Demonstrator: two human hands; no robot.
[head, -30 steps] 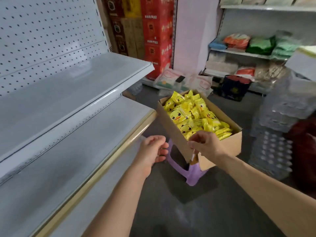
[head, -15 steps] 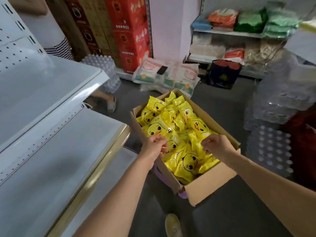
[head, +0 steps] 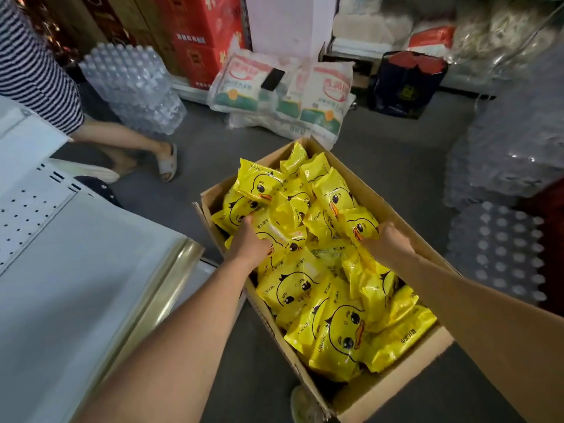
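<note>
White shelf stood at the person's left, with the open cardboard box just beside it, heaped with loose yellow packets. Left hand was down in the heap, fingers curled onto a label-side packet; right hand clasped the edge of a duck-face packet near the box's right wall. Judgement: the film looked slick, so each hand would do best to take its packet across the middle rather than by a corner, lift it clear of its neighbours, and carry it flat to the shelf.
</note>
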